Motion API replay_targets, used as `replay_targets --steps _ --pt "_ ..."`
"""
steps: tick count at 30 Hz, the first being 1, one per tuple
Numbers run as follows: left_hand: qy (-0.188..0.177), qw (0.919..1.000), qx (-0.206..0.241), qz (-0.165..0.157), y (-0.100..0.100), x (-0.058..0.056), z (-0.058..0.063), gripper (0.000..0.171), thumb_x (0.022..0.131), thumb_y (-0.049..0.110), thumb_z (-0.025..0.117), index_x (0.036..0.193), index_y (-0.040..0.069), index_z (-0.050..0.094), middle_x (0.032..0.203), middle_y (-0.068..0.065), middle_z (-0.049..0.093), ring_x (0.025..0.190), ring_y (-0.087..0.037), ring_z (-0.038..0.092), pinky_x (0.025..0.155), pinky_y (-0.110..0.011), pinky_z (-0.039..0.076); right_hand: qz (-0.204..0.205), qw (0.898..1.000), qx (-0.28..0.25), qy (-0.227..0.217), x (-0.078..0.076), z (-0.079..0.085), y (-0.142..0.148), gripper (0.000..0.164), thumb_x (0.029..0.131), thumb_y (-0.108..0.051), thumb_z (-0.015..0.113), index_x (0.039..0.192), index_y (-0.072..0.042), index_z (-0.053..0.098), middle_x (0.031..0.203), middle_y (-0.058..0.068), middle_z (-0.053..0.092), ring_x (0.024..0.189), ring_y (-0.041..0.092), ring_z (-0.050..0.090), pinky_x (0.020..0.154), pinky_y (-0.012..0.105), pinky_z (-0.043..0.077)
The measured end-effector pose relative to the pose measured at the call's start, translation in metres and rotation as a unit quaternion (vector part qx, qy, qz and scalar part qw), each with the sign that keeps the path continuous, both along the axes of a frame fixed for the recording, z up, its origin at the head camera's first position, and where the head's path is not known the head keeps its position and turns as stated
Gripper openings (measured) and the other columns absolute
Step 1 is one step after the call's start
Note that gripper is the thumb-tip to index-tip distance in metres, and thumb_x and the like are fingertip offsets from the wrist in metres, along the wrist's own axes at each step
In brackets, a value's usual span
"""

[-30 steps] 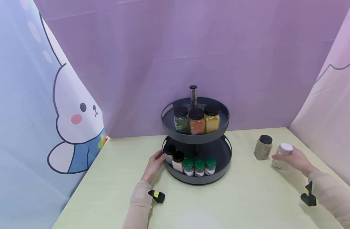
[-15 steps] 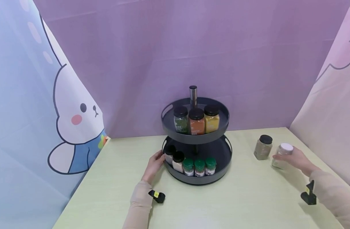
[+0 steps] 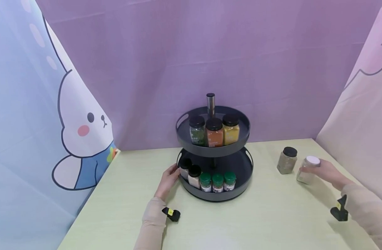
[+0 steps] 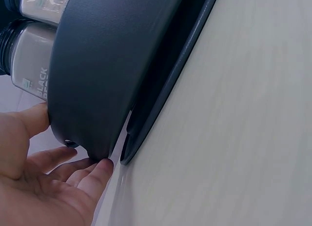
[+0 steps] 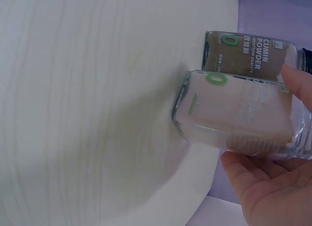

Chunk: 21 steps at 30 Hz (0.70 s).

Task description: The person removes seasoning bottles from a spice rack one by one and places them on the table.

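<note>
In the head view, my left hand [image 3: 168, 180] grips the left edge of a dark two-tier round spice rack [image 3: 216, 197] at its lower tier. The left wrist view shows the thumb at that tier's upper rim and fingertips at its lower edge. My right hand [image 3: 330, 173] holds a clear square spice jar [image 3: 306, 176] with a white lid and pale powder, thumb on one side, fingers on the other. Whether its base touches the table I cannot tell. Beside it stands a black-lidded cumin powder jar [image 5: 248, 54], brownish inside.
Green, orange and yellow spice jars [image 3: 214, 137] stand on the upper tier. Two black-lidded jars [image 3: 194, 180] and several green-capped bottles [image 3: 217, 184] stand along the lower tier's front. A purple cloth [image 3: 147, 86] hangs behind the table [image 3: 122, 208].
My right hand and forearm have shifted slightly to the right, with the thumb covering less of the jar's front. My left hand and the rack have not visibly moved.
</note>
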State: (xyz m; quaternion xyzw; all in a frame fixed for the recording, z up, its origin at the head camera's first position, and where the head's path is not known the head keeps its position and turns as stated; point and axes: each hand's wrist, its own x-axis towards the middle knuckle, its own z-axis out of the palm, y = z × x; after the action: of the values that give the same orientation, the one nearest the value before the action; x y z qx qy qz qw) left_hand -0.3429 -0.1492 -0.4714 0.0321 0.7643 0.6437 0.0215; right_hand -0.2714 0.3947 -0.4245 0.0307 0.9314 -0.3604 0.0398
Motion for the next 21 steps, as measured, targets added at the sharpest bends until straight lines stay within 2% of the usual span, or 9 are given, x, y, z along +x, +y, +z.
replay_targets --steps 5,8,12,16,19,21 --pt "-0.001 1.0 0.009 -0.005 -0.001 -0.001 0.0 0.053 0.096 0.02 0.047 0.139 -0.006 0.03 0.141 -0.024 0.037 0.128 -0.032 0.04 0.105 -0.041 0.038 0.007 0.999 0.011 0.035 0.001 0.007 -0.001 0.069 0.088 -0.039 0.056 0.125 0.017 0.038 0.121 0.038 0.046 0.108 0.048 0.046 0.082 0.055 0.042" --pt "-0.003 0.9999 0.013 -0.003 -0.001 -0.001 -0.001 0.053 0.096 0.019 0.047 0.139 -0.005 0.03 0.141 -0.024 0.037 0.128 -0.031 0.04 0.105 -0.04 0.037 0.004 0.999 0.019 0.049 0.002 0.014 -0.002 0.076 0.089 -0.041 0.053 0.132 0.016 0.03 0.127 0.04 0.039 0.113 0.052 0.041 0.083 0.059 0.039" --pt "-0.004 0.9999 0.014 -0.002 -0.001 -0.001 -0.002 0.052 0.096 0.019 0.047 0.139 -0.005 0.031 0.141 -0.024 0.037 0.128 -0.031 0.04 0.105 -0.041 0.038 -0.012 0.998 0.005 0.065 0.002 0.024 -0.005 0.088 0.091 -0.043 0.05 0.136 0.02 0.008 0.134 0.044 0.022 0.119 0.06 0.026 0.091 0.067 0.03" --pt "-0.003 0.9999 0.013 -0.005 -0.003 -0.002 -0.002 0.053 0.095 0.019 0.047 0.139 -0.004 0.031 0.141 -0.023 0.037 0.128 -0.031 0.041 0.105 -0.04 0.038 -0.03 0.993 0.017 0.109 -0.002 0.031 -0.008 0.085 0.091 -0.041 0.052 0.137 0.018 0.012 0.133 0.043 0.025 0.115 0.062 0.029 0.09 0.067 0.031" --pt "0.0 0.9998 0.012 -0.013 -0.002 0.004 0.007 0.052 0.095 0.016 0.046 0.139 -0.007 0.03 0.14 -0.026 0.036 0.128 -0.034 0.04 0.104 -0.042 0.037 -0.034 0.99 0.029 0.13 -0.003 0.037 -0.01 0.083 0.091 -0.04 0.052 0.137 0.017 0.014 0.132 0.043 0.028 0.113 0.063 0.03 0.089 0.067 0.031" --pt "0.001 0.9998 0.015 -0.015 -0.002 0.003 0.007 0.051 0.095 0.016 0.046 0.138 -0.008 0.03 0.14 -0.027 0.036 0.128 -0.034 0.04 0.104 -0.042 0.037 -0.031 0.989 0.031 0.139 -0.003 0.041 -0.013 0.081 0.091 -0.039 0.052 0.138 0.016 0.015 0.132 0.043 0.029 0.112 0.063 0.031 0.089 0.067 0.031"
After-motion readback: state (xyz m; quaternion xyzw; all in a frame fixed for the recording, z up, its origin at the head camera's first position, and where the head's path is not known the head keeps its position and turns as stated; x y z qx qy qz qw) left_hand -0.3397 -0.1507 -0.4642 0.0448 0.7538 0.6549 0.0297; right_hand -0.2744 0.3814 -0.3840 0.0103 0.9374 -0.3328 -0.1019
